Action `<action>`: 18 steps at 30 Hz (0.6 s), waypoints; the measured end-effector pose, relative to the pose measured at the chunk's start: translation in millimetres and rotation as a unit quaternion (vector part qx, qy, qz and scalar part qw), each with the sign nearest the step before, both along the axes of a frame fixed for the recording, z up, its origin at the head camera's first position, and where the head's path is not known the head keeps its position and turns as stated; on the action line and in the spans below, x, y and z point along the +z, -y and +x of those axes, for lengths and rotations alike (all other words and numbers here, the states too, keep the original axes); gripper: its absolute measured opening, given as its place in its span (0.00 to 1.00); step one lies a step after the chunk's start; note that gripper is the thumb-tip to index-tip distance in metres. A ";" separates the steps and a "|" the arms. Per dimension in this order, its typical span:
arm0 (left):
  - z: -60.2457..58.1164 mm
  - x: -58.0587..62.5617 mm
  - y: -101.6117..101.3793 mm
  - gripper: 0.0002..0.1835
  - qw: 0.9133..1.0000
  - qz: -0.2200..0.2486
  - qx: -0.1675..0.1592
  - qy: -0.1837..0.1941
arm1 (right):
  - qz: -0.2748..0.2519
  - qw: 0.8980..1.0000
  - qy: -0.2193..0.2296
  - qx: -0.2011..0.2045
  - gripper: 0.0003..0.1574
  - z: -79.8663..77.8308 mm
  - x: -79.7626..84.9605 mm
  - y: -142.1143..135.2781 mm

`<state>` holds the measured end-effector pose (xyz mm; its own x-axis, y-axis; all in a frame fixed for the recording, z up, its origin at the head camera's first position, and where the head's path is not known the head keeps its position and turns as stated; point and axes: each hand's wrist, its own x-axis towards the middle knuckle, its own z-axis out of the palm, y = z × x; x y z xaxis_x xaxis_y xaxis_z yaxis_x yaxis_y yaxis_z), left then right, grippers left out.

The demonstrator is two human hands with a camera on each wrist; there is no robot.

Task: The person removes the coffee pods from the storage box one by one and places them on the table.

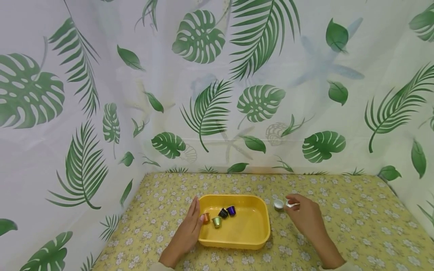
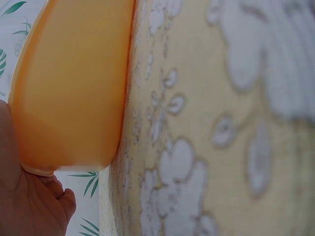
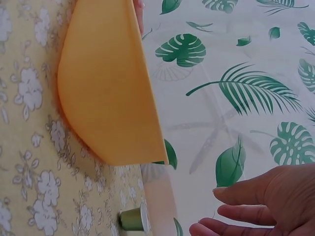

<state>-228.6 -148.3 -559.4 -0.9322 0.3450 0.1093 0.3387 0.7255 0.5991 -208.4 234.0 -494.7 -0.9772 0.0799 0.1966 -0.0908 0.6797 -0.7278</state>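
My left hand (image 1: 185, 227) holds the left side of a yellow plastic tray (image 1: 251, 226), its fingers along the outer wall and its thumb over the rim. Inside the tray's left half lie small coffee capsules: an orange one (image 1: 206, 218), a light green one (image 1: 217, 222), a black one (image 1: 223, 213) and a dark blue one (image 1: 231, 210). Right of the tray, my right hand (image 1: 306, 214) hovers beside a white-lidded capsule (image 1: 278, 204). The right wrist view shows a green capsule (image 3: 132, 220) on the cloth, with the right thumb and fingers apart above it.
A yellow flowered cloth (image 1: 366, 226) covers the table. Behind and to the left hangs a white curtain (image 1: 217, 150) printed with green leaves, meeting the table's back edge.
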 end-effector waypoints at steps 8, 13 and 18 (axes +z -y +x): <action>0.7 1.9 0.1 0.33 1.000 -0.003 0.000 -0.003 | -0.008 1.000 -0.002 0.009 0.23 5.2 7.0 14.7; 0.4 1.4 -0.7 0.33 1.000 -0.001 0.003 -0.002 | -0.014 1.000 0.007 0.012 0.23 6.6 7.9 23.1; 1.1 2.1 -0.6 0.33 1.000 -0.001 0.003 0.001 | -0.021 1.000 0.017 0.012 0.22 3.9 5.5 31.1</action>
<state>-227.4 -147.8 -557.3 -0.9342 0.3401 0.1077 0.3341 0.7281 0.5986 -204.5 202.9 -489.2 -0.9851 0.0638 0.1596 -0.0810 0.6466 -0.7585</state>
